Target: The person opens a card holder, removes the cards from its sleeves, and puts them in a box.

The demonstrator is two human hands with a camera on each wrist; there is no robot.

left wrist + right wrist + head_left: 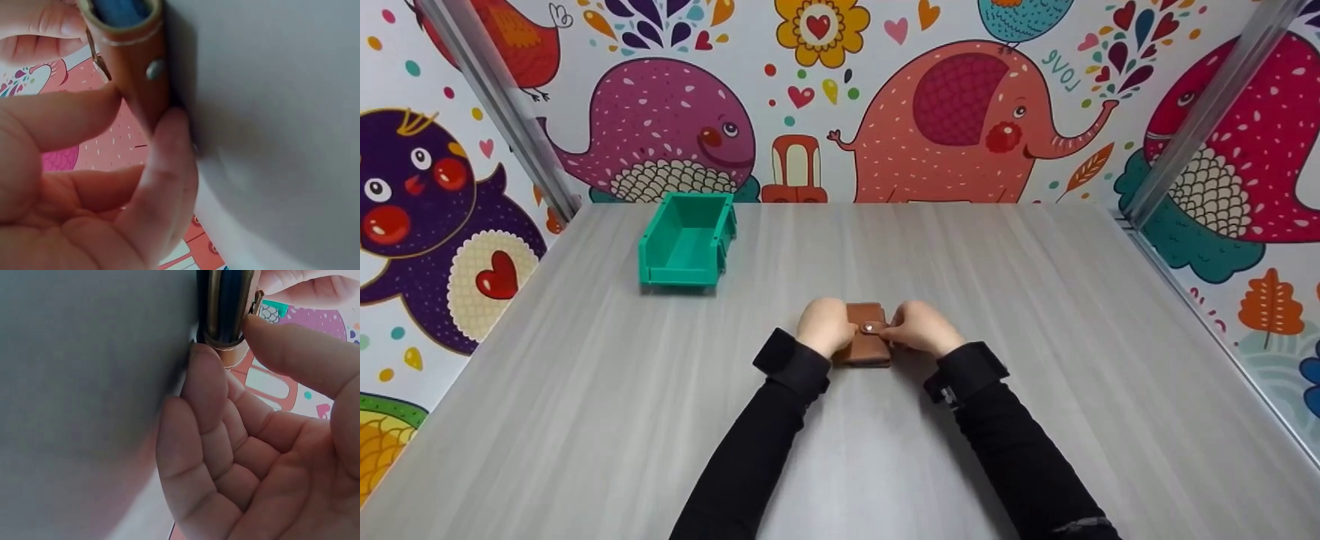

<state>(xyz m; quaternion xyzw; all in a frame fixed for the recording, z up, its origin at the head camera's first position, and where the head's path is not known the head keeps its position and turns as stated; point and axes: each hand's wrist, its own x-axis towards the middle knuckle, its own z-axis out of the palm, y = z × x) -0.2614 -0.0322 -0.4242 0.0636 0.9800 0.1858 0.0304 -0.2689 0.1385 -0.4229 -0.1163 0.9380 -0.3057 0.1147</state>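
Note:
A brown leather wallet (pixel 871 351) lies on the table in front of the person. Its short strap (pixel 876 328) with a silver snap runs across the top face. My left hand (pixel 823 327) grips the left side, thumb on the upper face and fingers along the lower edge, as the left wrist view shows at the wallet's spine (pixel 132 67). From the right, my right hand (pixel 922 328) pinches the other side, its thumb by the strap and fingertips under the edge. Blue layers (pixel 226 309) show inside the wallet in the right wrist view.
An open-fronted green plastic bin (pixel 679 276) stands at the back left of the pale wood-grain table (pixel 585 420). Walls (pixel 810 90) printed with cartoon animals close off the back and sides, with metal posts (pixel 1204 112) at the corners.

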